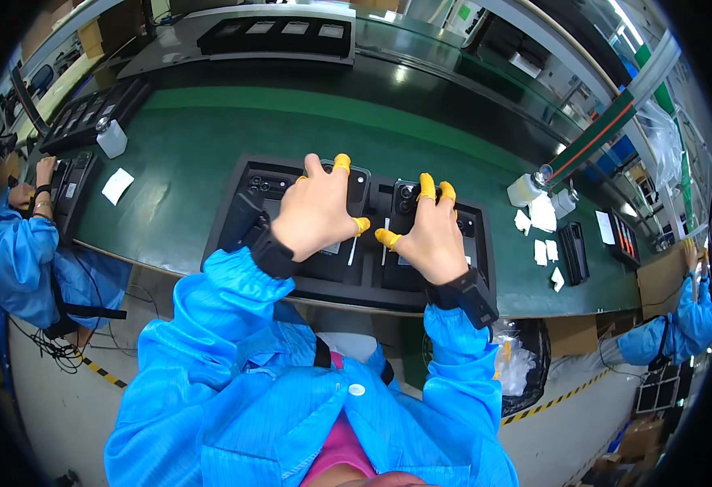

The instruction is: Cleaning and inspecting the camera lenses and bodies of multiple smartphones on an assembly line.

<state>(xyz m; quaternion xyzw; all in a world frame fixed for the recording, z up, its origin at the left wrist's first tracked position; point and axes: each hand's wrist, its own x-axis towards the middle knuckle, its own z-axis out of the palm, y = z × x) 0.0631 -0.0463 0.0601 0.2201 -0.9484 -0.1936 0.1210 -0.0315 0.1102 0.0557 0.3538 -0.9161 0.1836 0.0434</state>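
A black tray with compartments lies in front of me, holding several dark smartphones with camera lenses facing up. Yellow finger cots cover several of my fingertips. My left hand spans a dark phone near the tray's middle, thumb at its right edge and fingers at its far and left sides. To the right, my right hand grips another phone between thumb and fingers; this one looks slightly askew. Further phones show at the left and right, partly hidden by my hands.
On the green table, white bottles, paper wipes and a narrow black holder stand to the right. At left are a bottle, a wipe and black trays. Co-workers sit on both sides. Another loaded tray lies at the back.
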